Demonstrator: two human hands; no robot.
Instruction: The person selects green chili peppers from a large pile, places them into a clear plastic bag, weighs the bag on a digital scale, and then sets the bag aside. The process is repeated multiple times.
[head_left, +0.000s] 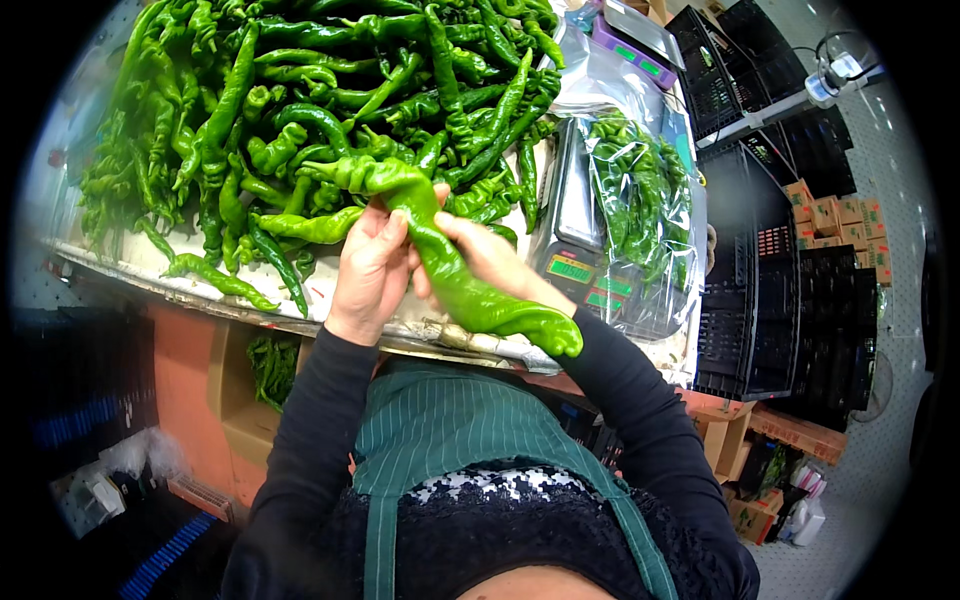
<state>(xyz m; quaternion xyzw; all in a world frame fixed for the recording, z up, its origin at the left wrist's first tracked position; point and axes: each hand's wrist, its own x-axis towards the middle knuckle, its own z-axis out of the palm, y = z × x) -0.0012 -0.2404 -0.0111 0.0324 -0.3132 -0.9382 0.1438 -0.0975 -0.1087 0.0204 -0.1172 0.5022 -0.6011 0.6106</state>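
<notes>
A large, twisted green pepper (457, 277) is held between both my hands near the table's front edge. My left hand (375, 255) grips it near the stem end, thumb on top. The fingers of my right hand (480, 251) close on its middle from the other side, and its tip reaches over my right forearm. Beyond lies a big heap of long green peppers (315, 112). To the right, a clear plastic bag of green peppers (637, 195) lies on a digital scale (570, 247) with lit displays.
A second, purple scale (630, 49) stands at the back right. Black plastic crates (750, 277) are stacked right of the table, with cardboard boxes (847, 221) beyond. Under the table, a cardboard box (240, 420) contains green peppers. A metal pole (757, 120) juts in at upper right.
</notes>
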